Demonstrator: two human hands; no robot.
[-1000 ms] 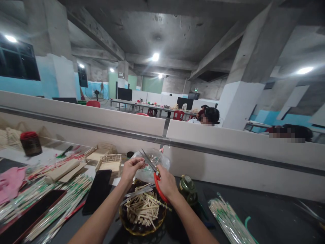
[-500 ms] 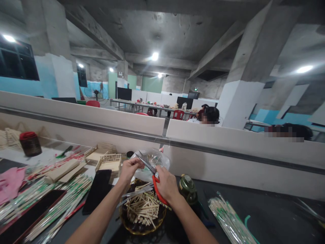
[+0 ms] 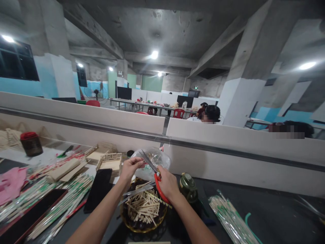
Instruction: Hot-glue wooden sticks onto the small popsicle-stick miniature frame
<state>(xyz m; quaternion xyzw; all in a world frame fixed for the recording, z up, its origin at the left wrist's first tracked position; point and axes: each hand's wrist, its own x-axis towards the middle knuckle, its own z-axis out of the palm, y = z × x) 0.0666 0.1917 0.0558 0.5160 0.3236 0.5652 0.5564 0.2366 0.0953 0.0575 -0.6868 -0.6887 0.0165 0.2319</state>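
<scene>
Right hand (image 3: 167, 183): wrapped around the red-handled scissors (image 3: 157, 185), its slim metal blades angled up and away toward the other hand.
Left hand (image 3: 129, 170): thumb and fingertips drawn together just beside the blades; something small may have been pinched there, but it was too small to make out.
Careful handling: judged from this pose, control called for a steady left pinch, fingertips kept clear of the cutting edges, and small turns of the right wrist.
Plastic bag (image 3: 164, 158): thin, crumpled and translucent, just beyond both hands.
Basket (image 3: 143, 231): round, dark, gold-rimmed, below the hands on the person's side, heaped with short, straight, pale sticks (image 3: 144, 208).
Left of the hands: a flat black phone (image 3: 98, 189) and small pale frames (image 3: 110, 162) with lattice-like sides.
Right of the hands: a glossy, rounded green container (image 3: 188, 186) and long sticks bundled in clear film (image 3: 230, 217).
Tabletop (image 3: 276, 210): dark and smooth beneath.
</scene>
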